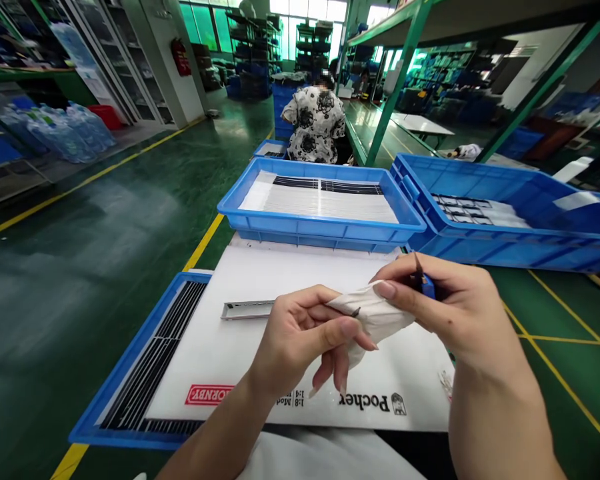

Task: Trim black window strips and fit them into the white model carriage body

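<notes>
Above the white printed board (360,267), both hands are pinching a crumpled white cloth (380,317). My left hand (310,333) grips its left end between thumb and fingers, where a small dark spot or piece shows that I cannot make out. At the cloth's upper right edge, the thumb and index finger of my right hand (445,300) are closed on it. A small blue-handled tool (427,287) with a dark pointed tip sticks out from that same hand, its kind unclear. One narrow grey strip (247,309) lies on the board, partly hidden behind my left hand.
A blue tray (325,230) of white and black strips stands beyond the board. To its right is a deeper blue crate (530,250) with more pieces. Another blue tray (125,437) with black strips extends under the board's left side. A person (315,123) sits ahead.
</notes>
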The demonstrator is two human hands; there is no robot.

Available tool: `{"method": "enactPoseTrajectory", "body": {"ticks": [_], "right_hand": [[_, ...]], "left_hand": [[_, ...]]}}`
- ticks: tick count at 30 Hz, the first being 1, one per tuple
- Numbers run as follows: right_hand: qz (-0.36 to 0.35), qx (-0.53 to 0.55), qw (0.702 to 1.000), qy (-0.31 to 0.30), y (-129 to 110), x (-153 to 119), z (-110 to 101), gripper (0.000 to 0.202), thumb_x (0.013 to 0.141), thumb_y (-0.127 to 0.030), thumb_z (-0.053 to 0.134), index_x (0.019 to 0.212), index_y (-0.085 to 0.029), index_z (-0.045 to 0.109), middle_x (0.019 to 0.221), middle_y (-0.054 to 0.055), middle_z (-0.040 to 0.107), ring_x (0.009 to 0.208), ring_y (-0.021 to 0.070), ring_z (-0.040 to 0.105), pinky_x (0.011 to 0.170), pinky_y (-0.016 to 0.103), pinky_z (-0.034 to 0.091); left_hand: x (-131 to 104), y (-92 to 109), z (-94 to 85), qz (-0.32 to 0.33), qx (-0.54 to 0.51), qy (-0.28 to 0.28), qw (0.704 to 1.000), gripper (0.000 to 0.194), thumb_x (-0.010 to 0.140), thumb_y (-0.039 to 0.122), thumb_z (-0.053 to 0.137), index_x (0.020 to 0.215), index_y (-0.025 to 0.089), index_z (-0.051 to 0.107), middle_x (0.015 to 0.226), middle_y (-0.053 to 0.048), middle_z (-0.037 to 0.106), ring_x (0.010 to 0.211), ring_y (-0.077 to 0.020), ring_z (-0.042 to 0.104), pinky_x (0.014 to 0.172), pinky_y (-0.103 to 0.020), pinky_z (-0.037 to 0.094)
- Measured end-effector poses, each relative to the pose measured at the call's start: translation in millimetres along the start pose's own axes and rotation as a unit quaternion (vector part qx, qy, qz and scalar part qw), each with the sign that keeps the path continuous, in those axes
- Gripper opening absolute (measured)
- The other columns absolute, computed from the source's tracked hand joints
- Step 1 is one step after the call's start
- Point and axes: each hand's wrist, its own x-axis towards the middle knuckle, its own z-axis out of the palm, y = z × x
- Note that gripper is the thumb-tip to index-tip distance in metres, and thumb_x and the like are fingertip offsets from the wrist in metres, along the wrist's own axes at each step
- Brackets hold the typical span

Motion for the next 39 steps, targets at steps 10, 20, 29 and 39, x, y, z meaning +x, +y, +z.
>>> {"method": "enactPoseTrajectory", "body": {"ticks": [10, 20, 29, 39], "right_hand": [[-0.037, -0.099, 0.993, 0.048, 9, -10, -2, 0.018, 0.103, -0.034, 0.069, 0.116, -0.025, 0.078, 0.096, 0.004, 0.069, 0.085, 0.0182, 0.064, 0.073, 0.031, 0.049], [-0.009, -0.097, 0.995, 0.031, -25, -53, 1, 0.032, 0.110, -0.047, 0.053, 0.140, -0.051, 0.062, 0.109, -0.004, 0.081, 0.083, 0.0202, 0.074, 0.072, 0.030, 0.055], [-0.088, -0.134, 0.984, -0.081, -10, -37, -2, 0.045, 0.113, -0.032, 0.047, 0.157, -0.023, 0.045, 0.120, 0.002, 0.079, 0.100, 0.0156, 0.076, 0.081, 0.023, 0.054], [-0.074, -0.099, 0.985, -0.118, -10, -40, 0, 0.052, 0.116, -0.039, 0.038, 0.164, -0.019, 0.035, 0.074, -0.007, 0.064, 0.056, 0.0108, 0.055, 0.052, 0.023, 0.039]], "left_hand": [[-2, -6, 8.6, 0.075, 0.025, 0.051, 0.996, 0.017, 0.092, 0.027, 0.079, 0.092, 0.014, 0.069, 0.081, -0.009, 0.084, 0.034, -0.0109, 0.062, 0.029, -0.013, 0.039], [-4, -9, 23.1, 0.172, 0.081, 0.082, 0.978, 0.010, 0.094, 0.018, 0.077, 0.103, 0.023, 0.077, 0.083, -0.003, 0.085, 0.045, -0.0094, 0.069, 0.038, -0.012, 0.048], [-4, -7, 25.8, 0.175, 0.124, 0.081, 0.973, 0.012, 0.094, 0.017, 0.077, 0.103, 0.023, 0.079, 0.083, -0.003, 0.083, 0.052, -0.0096, 0.069, 0.046, -0.015, 0.057], [-3, -9, 23.6, 0.201, 0.160, 0.066, 0.964, 0.016, 0.093, 0.018, 0.078, 0.108, 0.023, 0.081, 0.085, -0.003, 0.082, 0.059, -0.0098, 0.070, 0.047, -0.014, 0.059]]}}
